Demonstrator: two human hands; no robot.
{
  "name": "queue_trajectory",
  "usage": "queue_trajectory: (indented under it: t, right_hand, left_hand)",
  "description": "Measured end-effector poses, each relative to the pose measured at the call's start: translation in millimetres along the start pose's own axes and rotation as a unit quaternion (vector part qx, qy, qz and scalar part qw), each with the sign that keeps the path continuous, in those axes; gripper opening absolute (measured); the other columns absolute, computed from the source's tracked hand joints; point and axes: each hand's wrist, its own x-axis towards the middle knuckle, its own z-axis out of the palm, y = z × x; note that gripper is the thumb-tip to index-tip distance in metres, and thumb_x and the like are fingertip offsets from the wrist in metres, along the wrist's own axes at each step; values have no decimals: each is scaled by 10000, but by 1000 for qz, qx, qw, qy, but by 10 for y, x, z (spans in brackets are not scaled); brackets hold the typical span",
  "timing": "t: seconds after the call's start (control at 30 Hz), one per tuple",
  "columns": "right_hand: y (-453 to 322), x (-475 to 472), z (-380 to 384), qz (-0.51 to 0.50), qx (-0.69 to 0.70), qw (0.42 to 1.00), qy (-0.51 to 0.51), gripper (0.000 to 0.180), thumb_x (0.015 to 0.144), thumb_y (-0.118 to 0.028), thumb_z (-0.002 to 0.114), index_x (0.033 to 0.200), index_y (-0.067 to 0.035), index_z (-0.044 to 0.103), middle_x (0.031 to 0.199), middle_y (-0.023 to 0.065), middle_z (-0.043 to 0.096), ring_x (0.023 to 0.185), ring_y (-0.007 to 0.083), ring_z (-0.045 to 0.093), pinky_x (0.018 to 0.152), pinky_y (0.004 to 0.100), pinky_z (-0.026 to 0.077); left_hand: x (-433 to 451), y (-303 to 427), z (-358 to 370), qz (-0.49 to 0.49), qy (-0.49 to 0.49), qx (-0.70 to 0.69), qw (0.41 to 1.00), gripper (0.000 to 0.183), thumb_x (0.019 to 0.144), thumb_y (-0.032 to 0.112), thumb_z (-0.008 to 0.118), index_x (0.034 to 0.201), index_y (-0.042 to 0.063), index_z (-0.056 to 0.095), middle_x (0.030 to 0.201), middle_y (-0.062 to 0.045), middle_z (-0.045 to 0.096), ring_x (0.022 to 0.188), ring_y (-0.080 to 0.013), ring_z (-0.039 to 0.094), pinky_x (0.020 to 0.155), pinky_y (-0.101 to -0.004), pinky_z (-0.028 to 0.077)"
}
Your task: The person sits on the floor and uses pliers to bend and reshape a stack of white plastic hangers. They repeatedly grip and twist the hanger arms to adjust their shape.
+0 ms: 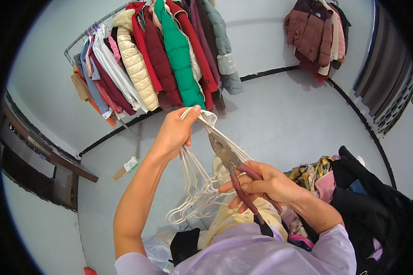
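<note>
My left hand grips a bunch of white clothes hangers by one end, and their hooks hang down towards my lap. In my right hand is a pair of worn combination pliers with dark red handles. Its rusty jaws point up and left, beside the wires near my left thumb. Whether the jaws touch a wire, I cannot tell. Part of the bunch runs behind the pliers and my right fingers. Beneath the hangers, pale yellow patterned cloth covers my lap.
A metal rack of coats and shirts stands at the back left. More jackets hang on the far wall. Piled clothes lie at my right, and clear plastic lies at my left. A small box is on the floor.
</note>
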Motion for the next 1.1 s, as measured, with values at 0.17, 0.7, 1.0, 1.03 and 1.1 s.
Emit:
queue_trajectory:
  t: [0.17,0.7,1.0,1.03,1.1]
  right_hand:
    - [-5,-66,62,5,12,999,32,349,814,47,450,1149,41,349,1188,294,502,926,359,620,753,444,549]
    - [193,-55,199,-85,345,933,-60,554,669,-47,465,1222,-36,461,1332,237,387,1176,412,433,955,604,342]
    - [304,-25,143,-100,396,913,-19,344,832,-138,429,1146,-12,491,1246,240,474,1101,366,511,929,584,391]
    - [310,-6,170,-99,424,900,-18,306,858,-137,421,1137,-20,466,1225,243,486,1071,362,531,922,569,405]
    - [283,22,274,-95,450,888,-7,259,891,-138,408,1125,-30,430,1193,244,502,1033,357,553,894,537,431]
  left_hand:
    - [-75,80,80,-7,-36,-16,999,432,922,376,510,1122,-3,556,543,74,324,436,-22,285,415,-223,382]
    - [-213,106,173,-4,-50,-42,998,453,918,366,515,1187,1,517,641,61,437,454,-11,307,461,-225,487]
    - [-246,55,170,3,-34,-45,998,442,916,378,514,1148,3,535,613,64,401,462,-11,321,453,-225,477]
    - [-243,45,173,6,-28,-49,998,440,915,381,515,1139,2,538,607,63,394,465,-12,323,451,-226,475]
    - [-281,54,191,11,-21,-56,998,445,912,384,520,1136,0,535,602,62,388,469,-14,329,448,-230,474]
